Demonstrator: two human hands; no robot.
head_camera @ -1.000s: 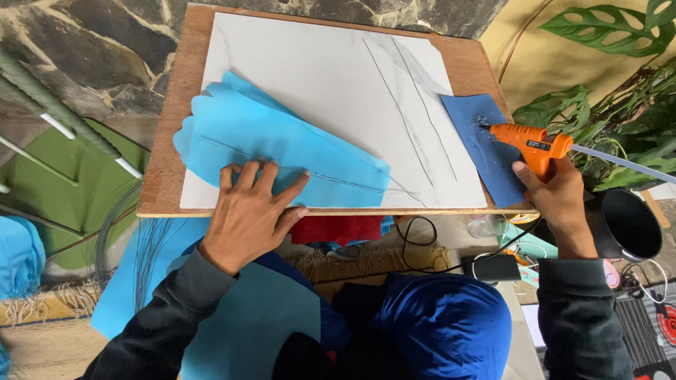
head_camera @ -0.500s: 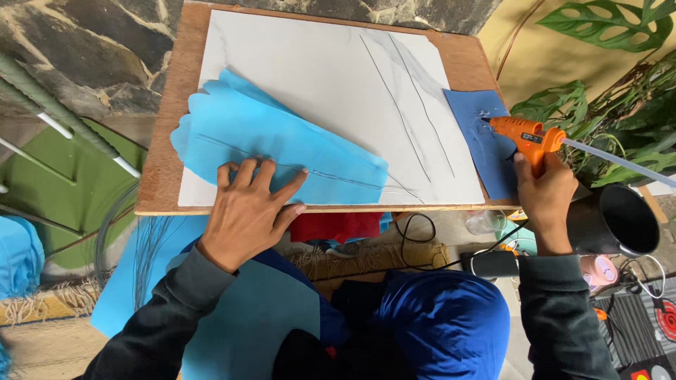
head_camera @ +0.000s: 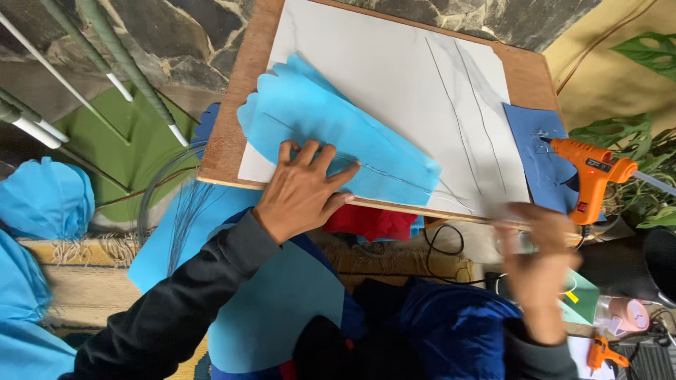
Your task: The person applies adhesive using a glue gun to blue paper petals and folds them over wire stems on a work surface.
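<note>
A left hand (head_camera: pixel 301 188) lies flat, fingers spread, on scalloped light-blue foam (head_camera: pixel 331 134) at the wooden surface's (head_camera: pixel 224 141) 7 o'clock edge. The right hand (head_camera: pixel 536 264) is blurred, its grip unclear, beneath an orange glue gun (head_camera: pixel 591 172) standing at 3 o'clock.

Left hand (head_camera: pixel 303 190): palm down, fingers spread and extended forward, thumb angled out to the right, lying flat. Wrist straight; forearm in a dark sleeve running down and to the left toward the lower frame edge.

Right hand (head_camera: pixel 539 264): motion-blurred, raised in front of the body, back of the hand toward the camera, fingers pointing up and loosely together; nothing visibly gripped. Dark cuff at the wrist, forearm dropping straight down out of view.
</note>
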